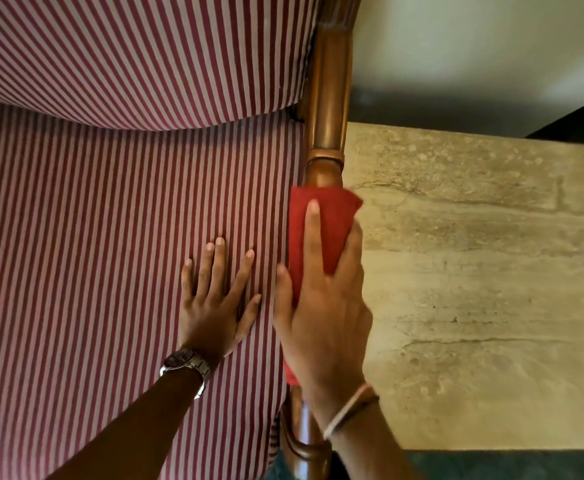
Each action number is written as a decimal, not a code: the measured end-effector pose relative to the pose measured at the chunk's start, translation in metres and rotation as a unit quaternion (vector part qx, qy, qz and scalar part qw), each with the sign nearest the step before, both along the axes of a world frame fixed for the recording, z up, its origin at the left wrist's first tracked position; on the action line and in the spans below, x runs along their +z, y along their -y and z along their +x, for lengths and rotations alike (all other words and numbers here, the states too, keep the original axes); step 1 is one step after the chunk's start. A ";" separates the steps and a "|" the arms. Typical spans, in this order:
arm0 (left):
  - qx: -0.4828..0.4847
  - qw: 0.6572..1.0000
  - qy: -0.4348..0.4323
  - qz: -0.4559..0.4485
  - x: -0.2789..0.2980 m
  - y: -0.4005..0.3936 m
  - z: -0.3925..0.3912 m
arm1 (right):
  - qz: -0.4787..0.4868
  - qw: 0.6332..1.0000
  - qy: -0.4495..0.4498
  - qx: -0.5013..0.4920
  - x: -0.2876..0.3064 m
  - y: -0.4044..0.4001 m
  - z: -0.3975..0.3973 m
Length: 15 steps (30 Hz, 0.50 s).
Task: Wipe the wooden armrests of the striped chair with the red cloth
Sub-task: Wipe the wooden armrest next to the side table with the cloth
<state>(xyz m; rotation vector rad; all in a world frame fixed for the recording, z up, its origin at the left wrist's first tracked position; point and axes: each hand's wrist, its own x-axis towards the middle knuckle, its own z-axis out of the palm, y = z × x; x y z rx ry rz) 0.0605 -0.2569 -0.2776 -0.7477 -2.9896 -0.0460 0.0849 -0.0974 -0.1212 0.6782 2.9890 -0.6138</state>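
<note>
The striped chair's seat (93,254) fills the left of the view, with maroon and white stripes. Its wooden armrest (328,98) runs from top to bottom along the seat's right edge. The red cloth (332,220) is wrapped over the middle of this armrest. My right hand (325,306) grips the cloth around the armrest, index finger stretched along the top. My left hand (214,299) lies flat on the seat just left of the armrest, fingers spread, holding nothing. A watch sits on my left wrist. The other armrest is out of view.
A beige marble-topped side table (484,289) stands close against the right of the armrest. Behind it is a pale wall (474,46) and a dark floor strip. The chair's striped back cushion (138,53) bulges over the seat at the top.
</note>
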 end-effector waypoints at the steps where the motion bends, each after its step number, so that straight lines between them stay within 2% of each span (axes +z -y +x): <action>1: 0.001 1.000 -0.001 0.003 0.000 -0.001 -0.001 | 0.001 1.000 0.006 0.001 0.000 0.004 0.015; 4: 0.008 1.000 -0.006 0.003 -0.001 0.000 0.000 | 0.021 1.000 0.009 -0.004 -0.002 0.011 0.029; 8: 0.005 1.000 0.014 0.008 0.006 -0.002 -0.001 | 0.025 0.999 -0.014 -0.022 0.000 -0.002 -0.019; 11: 0.019 0.997 0.069 0.021 0.024 -0.005 0.000 | -0.038 0.998 -0.043 -0.031 0.004 -0.010 -0.036; 13: 0.049 0.986 0.127 0.100 0.040 -0.011 0.001 | -0.151 0.981 -0.099 -0.066 0.006 -0.018 -0.034; 15: 0.088 0.955 0.175 0.224 0.058 -0.018 0.005 | -0.217 0.959 -0.139 -0.116 0.006 -0.030 -0.030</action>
